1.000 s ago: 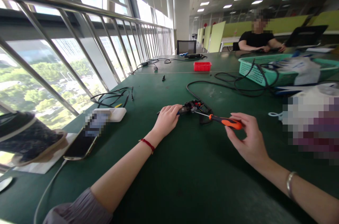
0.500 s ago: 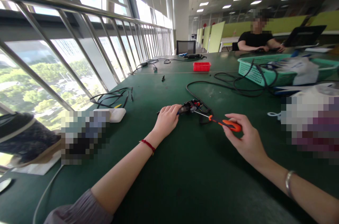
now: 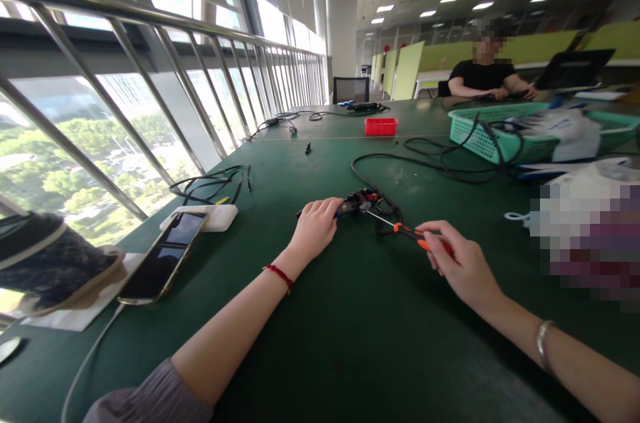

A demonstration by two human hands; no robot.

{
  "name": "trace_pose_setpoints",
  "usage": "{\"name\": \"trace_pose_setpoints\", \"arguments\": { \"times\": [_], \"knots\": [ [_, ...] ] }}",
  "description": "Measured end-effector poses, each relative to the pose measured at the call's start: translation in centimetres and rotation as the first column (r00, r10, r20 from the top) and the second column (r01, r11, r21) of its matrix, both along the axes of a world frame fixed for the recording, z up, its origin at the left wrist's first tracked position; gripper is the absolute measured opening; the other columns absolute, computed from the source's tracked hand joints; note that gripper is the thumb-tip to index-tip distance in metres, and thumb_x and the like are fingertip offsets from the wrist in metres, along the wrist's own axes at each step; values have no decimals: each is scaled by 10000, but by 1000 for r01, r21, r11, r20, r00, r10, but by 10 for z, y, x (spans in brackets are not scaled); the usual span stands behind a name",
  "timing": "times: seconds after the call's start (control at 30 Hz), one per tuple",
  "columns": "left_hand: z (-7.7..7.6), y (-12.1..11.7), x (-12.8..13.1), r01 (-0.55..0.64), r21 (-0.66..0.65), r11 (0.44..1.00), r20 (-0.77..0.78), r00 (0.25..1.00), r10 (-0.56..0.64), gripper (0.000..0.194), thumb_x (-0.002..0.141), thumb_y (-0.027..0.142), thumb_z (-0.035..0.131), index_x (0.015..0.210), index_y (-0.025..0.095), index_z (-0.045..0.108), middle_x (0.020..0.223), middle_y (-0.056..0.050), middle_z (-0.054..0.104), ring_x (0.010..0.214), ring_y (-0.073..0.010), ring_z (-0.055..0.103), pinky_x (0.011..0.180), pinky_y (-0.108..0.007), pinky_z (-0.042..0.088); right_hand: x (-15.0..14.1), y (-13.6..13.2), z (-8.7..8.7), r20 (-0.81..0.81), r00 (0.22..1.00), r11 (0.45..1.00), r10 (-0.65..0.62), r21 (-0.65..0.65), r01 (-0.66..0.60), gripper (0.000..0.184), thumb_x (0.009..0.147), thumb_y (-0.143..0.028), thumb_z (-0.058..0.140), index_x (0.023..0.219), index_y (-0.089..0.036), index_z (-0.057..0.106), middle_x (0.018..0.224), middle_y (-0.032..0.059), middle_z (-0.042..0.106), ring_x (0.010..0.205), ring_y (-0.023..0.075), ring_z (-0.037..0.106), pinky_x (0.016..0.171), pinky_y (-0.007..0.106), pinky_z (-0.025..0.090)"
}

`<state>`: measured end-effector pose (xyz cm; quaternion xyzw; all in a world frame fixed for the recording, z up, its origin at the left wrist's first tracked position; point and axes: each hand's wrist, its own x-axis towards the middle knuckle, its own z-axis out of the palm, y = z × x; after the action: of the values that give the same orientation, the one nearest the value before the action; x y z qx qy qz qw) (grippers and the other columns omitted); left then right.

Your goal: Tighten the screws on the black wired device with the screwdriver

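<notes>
Dark device point(image 3: 363, 201), with inner parts and small red pieces exposed, lies on the green table point(image 3: 325, 343) in front of the person. Left hand point(image 3: 316, 228): closed palm-down over the left, barrel-like portion of the device. Right hand point(image 3: 457, 260): thumb and fingers gripping the handle of the orange-and-black screwdriver point(image 3: 407, 232). Shaft orientation: slanting left and away from the person, tip at the exposed parts; from where I stand, I cannot tell whether it is seated in a screw. Beyond the device, a black cable point(image 3: 385, 155) curves across the table toward the green basket point(image 3: 475, 136). Red bin point(image 3: 381, 126): farther back. Phone point(image 3: 167, 260): left of the left forearm, its far end by a white object point(image 3: 223, 216).
</notes>
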<state>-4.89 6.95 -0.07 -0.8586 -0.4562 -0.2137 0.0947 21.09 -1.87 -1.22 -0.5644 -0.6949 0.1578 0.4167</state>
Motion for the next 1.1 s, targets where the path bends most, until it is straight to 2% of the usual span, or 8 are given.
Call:
{"name": "trace_pose_setpoints", "arguments": {
  "times": [0.1,0.17,0.23,0.3,0.4,0.57,0.77,1.1],
  "knots": [
    [1,0,0,-1,-1,1000,-1,1000,1,389,858,109,440,1238,184,473,1235,-75,593,1118,-226,553,991,-397,415,-2,1,2,1,1000,985,-4,170,4,271,895,-398,492,1080,-203,529,790,26,642,643,150,642,588,262,518],
    [1,-1,1,-2,-2,1000,-2,1000,2,387,859,109,441,1237,184,474,1233,-75,593,1114,-227,554,989,-398,418,-3,0,3,21,1000,954,-13,300,6,259,869,-356,536,1082,-209,529,954,66,637,828,185,664,725,309,542],
    [1,-1,0,1,-4,1000,0,1000,-1,393,858,108,441,1241,191,471,1236,-74,592,1118,-225,553,989,-398,417,-4,-1,3,50,999,932,-2,363,-17,249,866,-323,532,1088,-211,529,1002,77,622,912,202,653,797,341,534],
    [1,-1,0,3,-4,1000,0,1000,-3,398,858,109,445,1247,192,468,1237,-75,590,1123,-225,552,992,-398,416,-4,-2,3,86,996,938,20,344,-49,235,870,-320,526,1078,-211,536,976,71,632,876,194,656,771,328,535],
    [1,-1,0,1,-2,1000,-4,1000,-1,397,856,108,450,1244,185,471,1234,-77,592,1123,-227,554,993,-395,415,-4,-4,3,125,991,973,52,219,-79,221,887,-354,514,1052,-210,546,881,44,669,711,155,649,640,272,517],
    [0,-1,0,-2,5,1000,-3,1000,2,396,855,98,439,1240,183,471,1239,-69,592,1124,-227,548,990,-392,416,-5,-4,4,100,993,996,57,60,-63,260,936,-388,400,1005,-197,563,611,-22,620,437,107,507,455,238,387],
    [0,-1,0,-1,0,1000,-6,1000,1,397,858,96,433,1244,181,467,1248,-73,588,1127,-224,548,996,-392,413,-6,-3,7,65,997,998,33,53,-37,250,911,-374,405,943,-196,578,524,-39,553,385,108,472,403,228,347],
    [1,-1,0,4,-3,1000,0,1000,-4,397,852,95,436,1236,192,472,1235,-75,592,1124,-225,550,994,-401,416,-2,-3,5,74,993,993,-95,82,89,243,902,-364,402,906,-216,594,540,-28,582,389,118,494,411,235,358]
  ]
}}
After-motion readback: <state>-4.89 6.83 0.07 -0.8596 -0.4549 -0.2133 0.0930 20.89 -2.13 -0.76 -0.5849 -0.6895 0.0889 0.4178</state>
